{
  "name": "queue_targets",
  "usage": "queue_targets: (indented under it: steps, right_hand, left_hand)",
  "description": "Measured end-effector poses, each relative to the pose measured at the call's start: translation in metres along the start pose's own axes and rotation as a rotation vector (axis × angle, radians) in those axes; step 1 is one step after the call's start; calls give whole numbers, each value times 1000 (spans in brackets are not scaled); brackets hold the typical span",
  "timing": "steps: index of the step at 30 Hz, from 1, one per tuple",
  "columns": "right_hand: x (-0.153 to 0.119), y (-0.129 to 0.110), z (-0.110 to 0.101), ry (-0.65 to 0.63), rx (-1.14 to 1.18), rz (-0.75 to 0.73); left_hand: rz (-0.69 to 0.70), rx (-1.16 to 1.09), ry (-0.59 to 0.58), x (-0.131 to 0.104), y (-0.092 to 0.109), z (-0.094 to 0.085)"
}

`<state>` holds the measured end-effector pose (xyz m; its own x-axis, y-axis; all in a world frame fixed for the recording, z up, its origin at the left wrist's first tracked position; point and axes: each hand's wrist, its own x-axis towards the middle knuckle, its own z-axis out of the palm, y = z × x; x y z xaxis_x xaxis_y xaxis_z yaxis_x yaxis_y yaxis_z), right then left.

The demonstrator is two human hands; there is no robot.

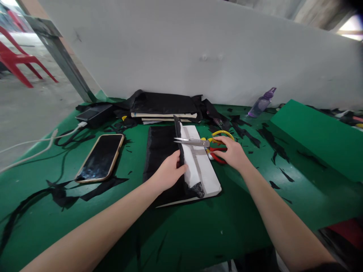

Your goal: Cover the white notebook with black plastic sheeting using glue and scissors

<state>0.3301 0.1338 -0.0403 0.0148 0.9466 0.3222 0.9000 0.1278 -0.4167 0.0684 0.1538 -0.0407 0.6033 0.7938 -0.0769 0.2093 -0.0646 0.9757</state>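
So the main thing here is a flat, book-like piece point(159, 151) with a black covering, lying on the green table point(241, 211) right in front of the person. A white flap point(191, 166) with a black edge is lifted along its middle, with a plain white surface showing to the right.

The left hand point(169, 170) has that flap pinched between thumb and fingers. The right hand point(232, 152) is curled into the yellow and red handles of the scissors point(195, 142), loops spread apart. The blades lie across the upper part of the flap, tips poking past the black edge and looking slightly parted. Can't really tell if they're biting into anything or just resting over it.

My read: this is a lining-up-the-blades step. Any snip from here calls for a taut flap, one blade on each side of the material, and the left fingers kept below the cutting line, cos they're pretty near it.

Further out, a phone point(100, 156) lies to the left, black scraps point(272, 141) are scattered to the right, and a black-covered stack point(164, 102) sits just behind. Then there's a purple bottle point(260, 105) near the pale panel point(198, 49) at the back.
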Motion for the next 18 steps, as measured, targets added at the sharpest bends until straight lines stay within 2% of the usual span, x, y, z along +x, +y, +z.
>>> queue_targets:
  steps: [18]
  right_hand:
    - [0,2,1,6,-3,8]
  left_hand:
    - [11,28,3,2,-4,0]
